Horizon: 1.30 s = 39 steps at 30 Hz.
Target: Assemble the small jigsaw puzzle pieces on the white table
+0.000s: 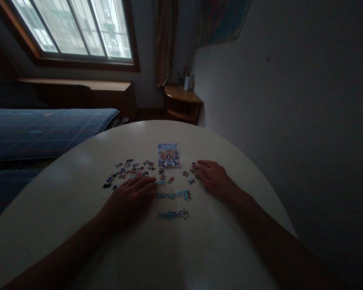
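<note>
My left hand [134,195] rests low over the white round table, fingers stretched toward a light-blue puzzle piece [160,183] at their tips. Loose puzzle pieces [121,174] lie spread beyond it, and the hand covers some of them. On the right, my right hand [213,177] reaches in with its fingers extended. Its fingertips touch or hover over a small cluster of puzzle pieces [192,170]; I cannot tell which. Between the hands lie a joined light-blue section [169,195], a corner-like section [184,195] beside it, and a joined strip [172,214] nearer me.
A picture sheet [169,155] with a blue cartoon figure lies past the pieces. The round table [181,257] has its far edge near a corner shelf [183,94]. A mattress [48,133] stands at left, a wall [290,121] at right.
</note>
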### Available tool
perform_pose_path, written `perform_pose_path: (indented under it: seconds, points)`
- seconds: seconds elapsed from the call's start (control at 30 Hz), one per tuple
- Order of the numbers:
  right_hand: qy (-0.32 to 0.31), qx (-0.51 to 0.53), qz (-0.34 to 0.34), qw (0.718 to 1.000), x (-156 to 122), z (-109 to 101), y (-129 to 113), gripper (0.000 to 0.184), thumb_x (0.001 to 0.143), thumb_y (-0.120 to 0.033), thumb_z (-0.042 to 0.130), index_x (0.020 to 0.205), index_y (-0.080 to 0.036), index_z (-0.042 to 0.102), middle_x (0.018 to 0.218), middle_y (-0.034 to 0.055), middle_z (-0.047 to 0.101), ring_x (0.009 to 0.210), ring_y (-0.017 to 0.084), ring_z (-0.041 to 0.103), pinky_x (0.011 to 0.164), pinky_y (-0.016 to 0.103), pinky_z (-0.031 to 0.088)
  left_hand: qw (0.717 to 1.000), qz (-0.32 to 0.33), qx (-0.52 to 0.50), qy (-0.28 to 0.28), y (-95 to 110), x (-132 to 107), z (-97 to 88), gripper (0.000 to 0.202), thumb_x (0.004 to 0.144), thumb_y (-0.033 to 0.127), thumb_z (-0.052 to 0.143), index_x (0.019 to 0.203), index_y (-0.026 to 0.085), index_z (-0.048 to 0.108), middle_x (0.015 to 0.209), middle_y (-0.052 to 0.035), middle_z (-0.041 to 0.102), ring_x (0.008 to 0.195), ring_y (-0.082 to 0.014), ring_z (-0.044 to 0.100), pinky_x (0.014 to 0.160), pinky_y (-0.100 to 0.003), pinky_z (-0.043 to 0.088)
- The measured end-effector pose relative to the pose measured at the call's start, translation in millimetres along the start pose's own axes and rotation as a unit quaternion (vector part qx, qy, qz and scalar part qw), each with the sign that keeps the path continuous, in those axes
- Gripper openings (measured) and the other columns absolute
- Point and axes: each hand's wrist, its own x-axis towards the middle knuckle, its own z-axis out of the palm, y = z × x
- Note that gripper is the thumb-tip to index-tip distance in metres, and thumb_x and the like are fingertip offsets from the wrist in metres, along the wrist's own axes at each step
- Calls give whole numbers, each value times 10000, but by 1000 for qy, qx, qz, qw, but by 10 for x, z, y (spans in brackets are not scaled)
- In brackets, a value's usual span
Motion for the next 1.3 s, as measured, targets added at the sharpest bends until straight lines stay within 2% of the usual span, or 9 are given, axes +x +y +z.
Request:
perform_pose_path:
  seconds: [0.17, 0.5, 0.77, 0.93, 1.1, 1.3]
  points:
    - [7, 16, -27, 999, 15, 32, 13, 395, 986, -274, 407, 1341, -249, 576, 1424, 88, 543, 1307, 259, 462, 1070, 501, 371, 999, -20, 19, 17, -60, 15, -107, 286, 990, 252, 423, 1029, 168, 694, 1067, -104, 719, 995, -250, 657, 876, -444, 568]
    - [32, 27, -59, 997, 27, 74, -29, 402, 989, -303, 386, 1328, -200, 575, 1407, 108, 552, 1296, 254, 478, 1079, 483, 379, 999, -47, 7, -11, -371, -65, -165, 251, 966, 277, 473, 1049, 193, 694, 1103, -83, 716, 1003, -237, 654, 863, -420, 572]
    - [28, 35, -122, 991, 4, 97, -199, 381, 994, -280, 395, 1321, -209, 579, 1416, 94, 555, 1317, 247, 466, 1109, 498, 348, 997, -81, 11, -17, -491, -81, -202, 277, 967, 305, 481, 1132, 212, 683, 1200, -85, 688, 1080, -253, 635, 926, -460, 547]
    - [19, 34, -145, 989, -19, 109, -246, 394, 1010, -334, 393, 1327, -201, 585, 1407, 90, 567, 1329, 254, 461, 1118, 484, 356, 997, -74, 8, -30, -535, -105, -151, 333, 986, 338, 465, 1234, 210, 646, 1318, -81, 638, 1199, -262, 587, 1027, -484, 490]
    - [28, 52, -152, 987, 0, 121, -214, 376, 1006, -334, 408, 1302, -208, 604, 1372, 100, 594, 1298, 252, 495, 1102, 497, 380, 995, -92, -14, -48, -559, -97, -122, 345, 1004, 326, 420, 1212, 191, 660, 1293, -80, 653, 1197, -240, 587, 1024, -457, 492]
    - [34, 48, -162, 985, 11, 150, -183, 381, 1007, -349, 411, 1305, -210, 604, 1366, 105, 598, 1291, 267, 501, 1081, 514, 403, 993, -110, -25, -19, -542, -17, -91, 329, 986, 332, 424, 1142, 214, 690, 1232, -77, 683, 1132, -233, 622, 1039, -461, 470]
